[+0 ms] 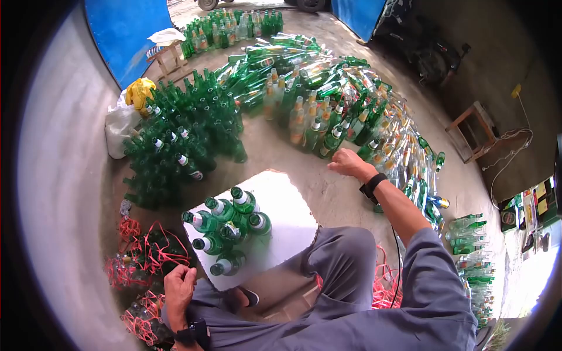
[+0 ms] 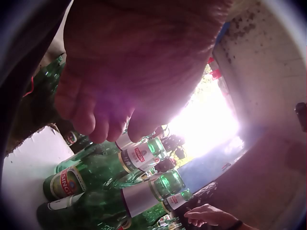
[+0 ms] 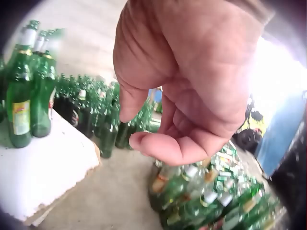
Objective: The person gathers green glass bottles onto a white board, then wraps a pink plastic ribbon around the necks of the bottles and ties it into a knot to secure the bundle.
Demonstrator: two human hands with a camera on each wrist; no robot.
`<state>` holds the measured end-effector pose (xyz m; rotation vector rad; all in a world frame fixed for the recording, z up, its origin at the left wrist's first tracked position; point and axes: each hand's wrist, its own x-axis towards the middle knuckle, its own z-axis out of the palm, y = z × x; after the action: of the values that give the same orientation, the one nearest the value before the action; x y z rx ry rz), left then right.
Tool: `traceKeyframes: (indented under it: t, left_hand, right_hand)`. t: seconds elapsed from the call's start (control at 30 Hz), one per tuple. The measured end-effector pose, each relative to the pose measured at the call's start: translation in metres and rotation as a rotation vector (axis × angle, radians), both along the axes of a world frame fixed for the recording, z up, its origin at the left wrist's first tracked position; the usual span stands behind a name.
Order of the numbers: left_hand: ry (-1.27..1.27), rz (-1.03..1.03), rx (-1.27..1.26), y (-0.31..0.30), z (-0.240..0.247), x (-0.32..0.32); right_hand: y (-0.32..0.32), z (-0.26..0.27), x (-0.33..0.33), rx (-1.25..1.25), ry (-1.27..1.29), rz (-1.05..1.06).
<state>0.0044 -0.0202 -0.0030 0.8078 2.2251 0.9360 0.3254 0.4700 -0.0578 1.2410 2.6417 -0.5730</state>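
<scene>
Several green beer bottles [image 1: 223, 234] stand grouped on a white board [image 1: 290, 219] in front of the person's knees. To the left of the board, by the lap, is the left hand [image 1: 180, 289]; its fingers hang loosely bent and hold nothing. Labelled bottle necks [image 2: 139, 155] show beyond that hand in the left wrist view. The right hand [image 1: 351, 164] reaches forward over the floor, close to the front of a cluster of standing bottles [image 1: 332, 140]. In the right wrist view its thumb and index finger [image 3: 168, 147] are bent with a gap between them, holding nothing.
Many green bottles [image 1: 193, 123] stand at the left, near a white sack [image 1: 120, 131]. A heap of lying bottles [image 1: 275, 58] spreads across the back and right. Red plastic twine [image 1: 167, 248] lies left of the board. A wooden stool [image 1: 473, 131] is at the right wall.
</scene>
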Motion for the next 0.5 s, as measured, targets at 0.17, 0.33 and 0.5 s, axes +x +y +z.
traceKeyframes:
  t: [0.17,0.33,0.5]
  left_hand:
    - [-0.042,0.047,-0.018,0.004,0.001,-0.001]
    - [-0.082,0.088,-0.032,-0.001,-0.008,-0.008]
    - [-0.078,0.094,-0.044,0.000,-0.010,-0.010]
  right_hand:
    - [0.036,-0.065,0.025,0.005,0.026,-0.163]
    - [0.067,-0.081,0.016,0.125,0.069,-0.273]
    - [0.109,-0.093,0.004,0.151,0.086,-0.302]
